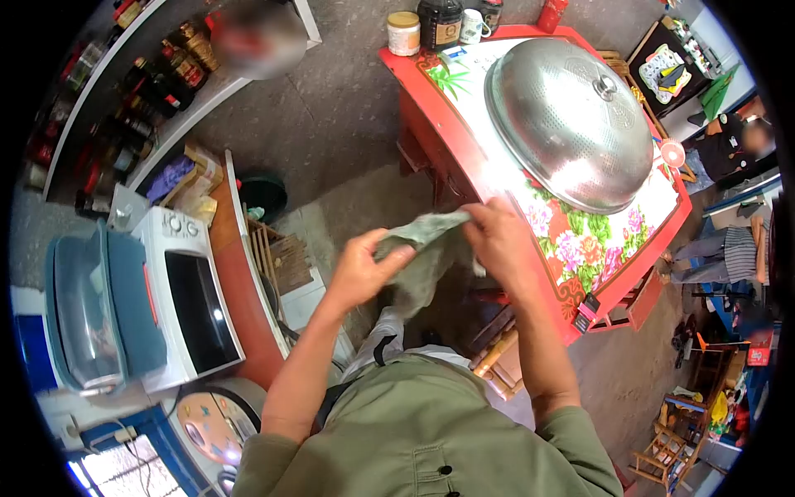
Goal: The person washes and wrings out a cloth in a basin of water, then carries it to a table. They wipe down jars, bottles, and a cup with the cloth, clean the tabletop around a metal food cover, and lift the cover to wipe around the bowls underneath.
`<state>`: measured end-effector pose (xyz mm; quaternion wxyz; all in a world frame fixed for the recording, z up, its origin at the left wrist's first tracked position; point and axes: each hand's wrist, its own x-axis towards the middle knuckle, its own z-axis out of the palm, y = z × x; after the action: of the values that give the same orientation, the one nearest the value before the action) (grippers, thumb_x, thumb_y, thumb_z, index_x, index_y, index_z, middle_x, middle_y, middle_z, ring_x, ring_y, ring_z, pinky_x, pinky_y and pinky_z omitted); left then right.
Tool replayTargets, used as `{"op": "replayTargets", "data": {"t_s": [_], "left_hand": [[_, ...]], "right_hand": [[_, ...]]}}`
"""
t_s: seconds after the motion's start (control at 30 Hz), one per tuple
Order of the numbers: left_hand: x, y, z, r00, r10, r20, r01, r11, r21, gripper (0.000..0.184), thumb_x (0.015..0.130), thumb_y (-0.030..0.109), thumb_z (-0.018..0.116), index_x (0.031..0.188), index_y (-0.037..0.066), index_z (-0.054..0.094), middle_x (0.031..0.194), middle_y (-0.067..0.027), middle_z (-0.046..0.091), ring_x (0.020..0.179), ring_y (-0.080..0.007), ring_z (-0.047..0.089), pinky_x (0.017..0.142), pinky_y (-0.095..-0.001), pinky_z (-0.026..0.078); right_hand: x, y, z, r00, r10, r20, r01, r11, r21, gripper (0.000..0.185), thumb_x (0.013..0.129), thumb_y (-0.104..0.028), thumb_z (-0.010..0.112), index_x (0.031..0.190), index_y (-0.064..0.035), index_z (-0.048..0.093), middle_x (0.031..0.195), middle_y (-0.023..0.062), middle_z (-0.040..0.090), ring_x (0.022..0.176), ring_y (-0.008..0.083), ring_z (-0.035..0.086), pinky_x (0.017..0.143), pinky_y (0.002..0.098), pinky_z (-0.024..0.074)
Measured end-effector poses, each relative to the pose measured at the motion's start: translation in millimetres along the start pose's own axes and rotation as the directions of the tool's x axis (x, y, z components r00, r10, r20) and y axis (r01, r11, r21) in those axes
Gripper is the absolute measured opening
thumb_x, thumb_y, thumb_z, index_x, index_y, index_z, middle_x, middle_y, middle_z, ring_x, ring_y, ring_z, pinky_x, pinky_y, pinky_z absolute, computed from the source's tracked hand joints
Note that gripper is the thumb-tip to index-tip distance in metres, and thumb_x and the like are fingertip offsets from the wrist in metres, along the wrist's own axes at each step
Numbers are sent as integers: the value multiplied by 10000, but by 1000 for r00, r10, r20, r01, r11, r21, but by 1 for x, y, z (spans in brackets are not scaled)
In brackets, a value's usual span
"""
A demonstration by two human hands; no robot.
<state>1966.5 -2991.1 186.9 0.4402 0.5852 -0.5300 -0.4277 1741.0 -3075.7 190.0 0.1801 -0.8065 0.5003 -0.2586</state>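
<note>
A grey-green cloth (422, 248) is stretched between my two hands in front of my body, its lower part hanging down in folds. My left hand (364, 269) pinches one end, with the thumb on top. The other end is gripped by my right hand (497, 236), close to the edge of the red table (406, 74). On that table, beyond my right hand, a large perforated metal dome cover (571, 124) with a knob rests over a floral tablecloth (580, 240).
Jars (403, 35) and a mug (474, 26) stand at the table's far end. To the left are a microwave (199, 298), a blue-green plastic bin (108, 306) and shelves of bottles (182, 66). A wooden chair (499, 352) is close by my right side. People (737, 248) are at the far right.
</note>
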Motion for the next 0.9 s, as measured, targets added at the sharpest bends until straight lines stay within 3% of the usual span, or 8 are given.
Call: {"op": "replayTargets", "data": {"t_s": [0.1, 0.17, 0.3, 0.47, 0.6, 0.7, 0.77, 0.9], "left_hand": [[36, 2, 2, 980, 97, 173, -59, 975, -212, 246, 925, 93, 575, 1138, -12, 640, 972, -15, 677, 878, -59, 574, 774, -238, 481], [62, 24, 6, 948, 180, 262, -108, 957, -267, 289, 959, 63, 523, 1227, -3, 607, 1010, -15, 671, 909, -76, 573, 814, -260, 481], [109, 41, 50, 818, 374, 437, -269, 920, -285, 353, 888, 98, 591, 1227, -3, 597, 951, -117, 699, 817, -114, 626, 726, -284, 505], [134, 51, 49, 611, 344, 713, -562, 823, 84, 385, 840, 248, 646, 1150, 19, 631, 877, -202, 646, 793, -354, 635, 691, -379, 527], [191, 82, 27, 638, 505, 581, -653, 755, 59, 395, 868, 283, 632, 1185, 49, 610, 862, -160, 647, 757, -286, 653, 653, -357, 524], [270, 29, 49, 716, 111, 689, 225, 898, -378, 421, 967, 309, 528, 1293, 44, 543, 1013, -127, 650, 842, -221, 661, 719, -339, 548], [309, -6, 42, 696, 130, 707, 604, 426, -673, 489, 1001, 331, 456, 1374, 15, 441, 1169, -164, 602, 1009, -267, 634, 843, -379, 541], [322, -39, 26, 710, 33, 704, 643, 379, -666, 524, 1003, 316, 446, 1415, 3, 361, 1283, -209, 539, 1178, -321, 557, 973, -454, 476]], "right_hand": [[31, 4, 9, 983, 170, -73, -174, 983, -57, 203, 899, -199, 567, 1042, -101, 673, 826, 86, 644, 755, 274, 630, 701, 373, 503], [49, 19, 33, 842, 539, -14, -271, 446, 853, 232, 961, -195, 527, 1132, -58, 603, 926, 71, 642, 832, 240, 644, 733, 372, 522], [69, 5, 50, 813, 567, -134, 181, -28, 983, 319, 1007, -276, 401, 1237, -68, 471, 1158, 103, 551, 1025, 221, 574, 867, 386, 515], [103, 7, 65, 852, 524, -25, 113, -138, 984, 342, 987, -307, 413, 1225, -69, 473, 1158, 106, 547, 1043, 241, 562, 885, 388, 500], [132, 19, 84, 865, 500, 31, -15, -37, 999, 362, 971, -332, 423, 1215, -69, 473, 1158, 108, 545, 1057, 256, 553, 898, 389, 488], [155, 29, 96, 867, 490, 84, -119, 41, 992, 378, 959, -351, 431, 1208, -70, 474, 1159, 110, 543, 1068, 267, 546, 909, 390, 480], [178, 42, 109, 857, 493, 148, -156, -27, 987, 389, 951, -364, 436, 1203, -70, 474, 1159, 111, 541, 1075, 275, 541, 916, 390, 474], [226, 90, 91, 867, 179, 466, -143, -805, 576, 463, 940, -420, 471, 1205, -41, 488, 1200, 108, 550, 1073, 317, 541, 980, 434, 449]]}}
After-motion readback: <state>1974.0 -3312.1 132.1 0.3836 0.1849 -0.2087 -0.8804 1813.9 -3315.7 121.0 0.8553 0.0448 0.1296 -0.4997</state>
